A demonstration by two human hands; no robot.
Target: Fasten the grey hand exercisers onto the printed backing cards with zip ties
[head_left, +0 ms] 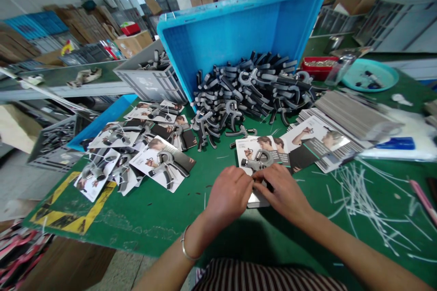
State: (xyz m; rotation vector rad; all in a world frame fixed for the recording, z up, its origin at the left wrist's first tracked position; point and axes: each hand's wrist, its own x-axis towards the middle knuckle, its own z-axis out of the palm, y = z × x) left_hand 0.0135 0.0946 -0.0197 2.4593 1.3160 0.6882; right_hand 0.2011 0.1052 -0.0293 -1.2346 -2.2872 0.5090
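Note:
A grey and black spring hand grip (262, 160) lies on a printed backing card (244, 145), on top of a small stack of cards on the green table. My left hand (232, 191) is closed at the lower left of the card, fingertips pinched together. From the right, my right hand (282, 188) meets it, thumb and forefinger closed over the grip's handles. Whatever thin thing the fingertips hold is hidden between them. White plastic ties (363, 204) are scattered to the right of my right hand.
A tipped blue crate (239, 27) spills many hand grips (252, 86) behind my hands. Carded hand grips (167, 166) are piled at left. To the right are stacked cards (324, 138), a turquoise tray (372, 72) and a red box (319, 69). A grey crate (146, 79) stands behind.

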